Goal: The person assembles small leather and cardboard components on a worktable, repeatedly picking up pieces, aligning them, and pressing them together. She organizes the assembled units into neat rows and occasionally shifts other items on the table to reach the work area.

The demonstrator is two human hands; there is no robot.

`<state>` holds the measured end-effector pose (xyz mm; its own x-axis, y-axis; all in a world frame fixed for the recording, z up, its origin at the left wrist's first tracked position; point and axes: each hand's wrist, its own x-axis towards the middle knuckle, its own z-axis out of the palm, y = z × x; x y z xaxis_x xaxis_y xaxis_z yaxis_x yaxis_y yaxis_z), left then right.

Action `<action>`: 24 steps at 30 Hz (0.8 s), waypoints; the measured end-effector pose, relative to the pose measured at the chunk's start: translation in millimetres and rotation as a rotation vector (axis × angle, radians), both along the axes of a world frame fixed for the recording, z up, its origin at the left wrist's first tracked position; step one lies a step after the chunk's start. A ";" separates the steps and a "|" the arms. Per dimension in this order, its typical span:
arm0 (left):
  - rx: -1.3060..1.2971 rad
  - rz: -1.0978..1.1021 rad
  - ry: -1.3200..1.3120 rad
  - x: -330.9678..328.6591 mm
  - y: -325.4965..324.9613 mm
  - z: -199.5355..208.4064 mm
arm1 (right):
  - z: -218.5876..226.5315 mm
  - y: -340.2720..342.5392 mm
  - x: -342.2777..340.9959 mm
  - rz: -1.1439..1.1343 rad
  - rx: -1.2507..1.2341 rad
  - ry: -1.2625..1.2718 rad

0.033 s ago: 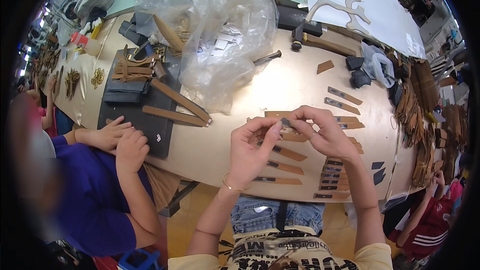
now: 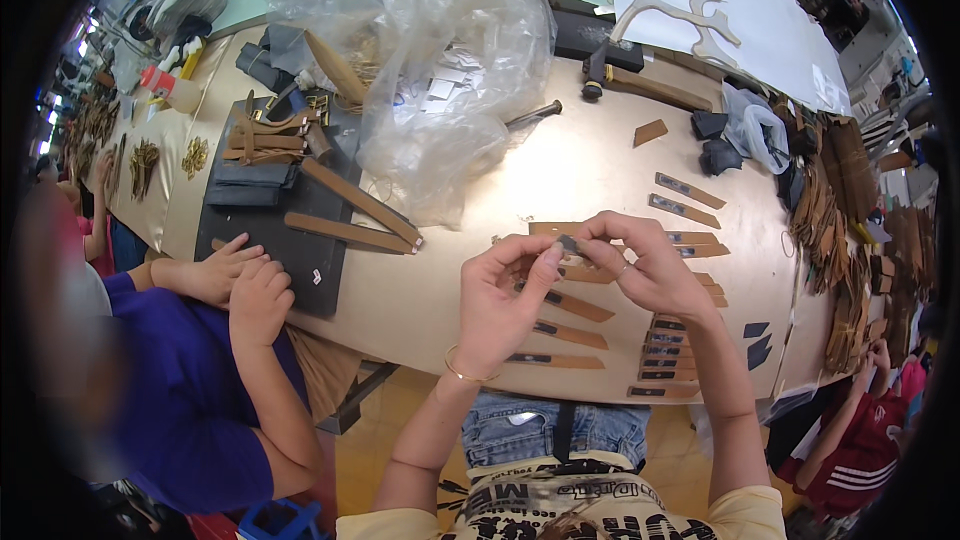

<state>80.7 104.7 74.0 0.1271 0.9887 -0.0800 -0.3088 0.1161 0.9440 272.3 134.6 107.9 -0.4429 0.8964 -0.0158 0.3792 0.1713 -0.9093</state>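
Over the table's near part, my left hand point(image 2: 512, 285) and my right hand point(image 2: 645, 265) meet, fingertips pinched together. Between them is a small dark piece point(image 2: 568, 243), flat and greyish black; its exact kind is too small to tell. Beneath and beside my hands lie brown leather strips with dark patches on them, such as one strip point(image 2: 568, 332) below my left hand. A close row of similar strips point(image 2: 668, 363) lies below my right wrist. Two more patched strips point(image 2: 690, 197) rest farther off to the right.
Loose dark pieces point(image 2: 758, 352) lie at the right edge. A hammer point(image 2: 650, 88) and a large clear plastic bag point(image 2: 430, 130) lie farther back. At left, a black board point(image 2: 325, 285) carries straps and dark leather pieces; a co-worker's hands point(image 2: 245, 285) rest beside it.
The small dark piece has tilted very slightly between my fingertips. Otherwise my hands keep their place. The co-worker's near hand has shifted a little to the left.
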 end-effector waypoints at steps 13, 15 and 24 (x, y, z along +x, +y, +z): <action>0.585 0.353 0.668 13.8 5.4 -8.0 | -1.5 -17.4 -25.9 -0.287 0.247 -0.049; 0.611 0.348 0.728 16.9 5.3 -9.5 | -0.4 -16.7 -25.0 -0.275 0.196 -0.049; 0.717 0.303 0.847 20.2 15.7 -10.8 | -4.7 -7.1 -16.1 -0.318 0.093 0.041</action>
<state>100.9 120.4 63.2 0.0500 0.8221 0.5672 0.5327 -0.5023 0.6811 256.1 127.6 103.2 -0.1392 0.9867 0.0843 0.3905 0.1329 -0.9110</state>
